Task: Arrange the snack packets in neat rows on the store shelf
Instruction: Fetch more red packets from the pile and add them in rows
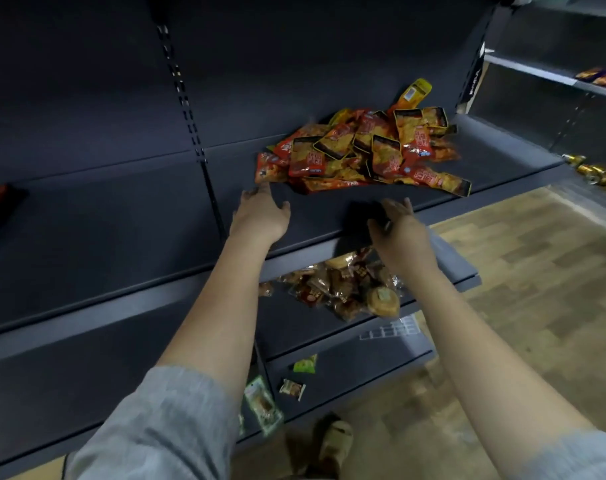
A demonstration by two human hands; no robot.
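A loose heap of red-and-yellow foil snack packets (360,150) lay on the dark grey metal store shelf (156,216), toward its right end and back panel. The packets overlapped so heavily that an exact count could not be made; well over a dozen showed, one yellow-topped packet (414,93) standing up against the back. The printing was too blurred to read.

The left hand (261,211) reached forward with straight, relaxed fingers, its fingertips (260,190) at the heap's near-left edge, touching or just short of the nearest packet; which could not be told. The right hand (396,223) was stretched palm-down over the shelf's front lip, fingers extended and holding nothing, just short of the heap. Both forearms were bare, with grey sleeves (163,427) pushed up.

One shelf below, a second pile of clear-wrapped brown pastries (346,285) sat partly hidden behind the right arm. Lower still lay three small stray packets (292,388). A sandalled foot (332,438) stood on the wood-patterned floor (536,289).
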